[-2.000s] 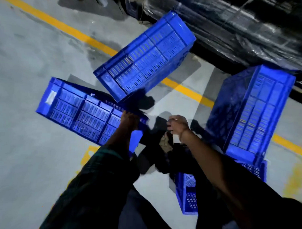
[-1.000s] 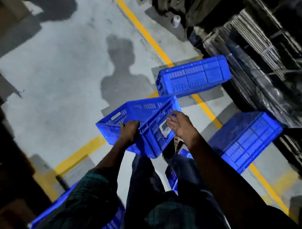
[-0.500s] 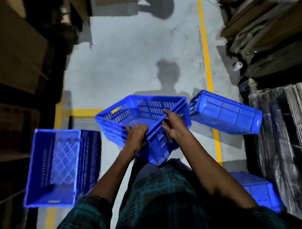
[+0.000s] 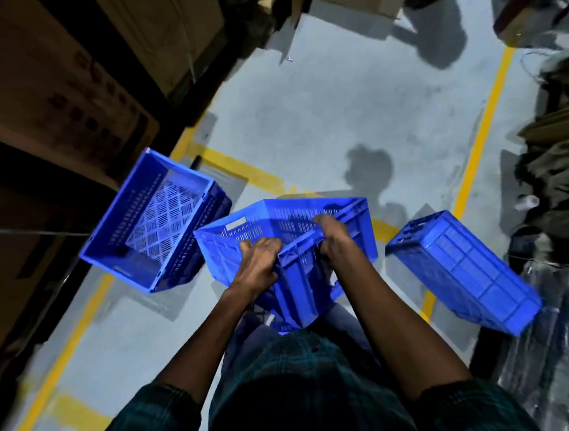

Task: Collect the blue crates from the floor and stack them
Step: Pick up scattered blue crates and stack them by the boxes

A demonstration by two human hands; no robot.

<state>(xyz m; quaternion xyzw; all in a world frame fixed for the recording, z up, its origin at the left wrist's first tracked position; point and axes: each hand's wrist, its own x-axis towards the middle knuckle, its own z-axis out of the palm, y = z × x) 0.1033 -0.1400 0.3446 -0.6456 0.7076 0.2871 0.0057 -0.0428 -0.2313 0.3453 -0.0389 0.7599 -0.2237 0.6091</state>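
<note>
I hold a blue crate (image 4: 310, 274) in front of my body, open side up and tilted. My left hand (image 4: 259, 262) grips its near rim on the left. My right hand (image 4: 335, 239) grips the same rim further right. A second blue crate (image 4: 154, 217) stands upright on the floor to the left, open and with nothing inside. A third blue crate (image 4: 465, 270) lies tipped over on the floor to the right, bottom facing up.
Large cardboard boxes (image 4: 65, 88) line the dark left side. Yellow floor lines (image 4: 476, 148) mark the grey concrete aisle ahead. Dark wrapped goods (image 4: 556, 160) and a small white cup (image 4: 527, 202) sit along the right edge.
I have turned left with the crate in both hands. The upright crate on the left has come closer to the held crate, and the tipped crate has slid to the right.
</note>
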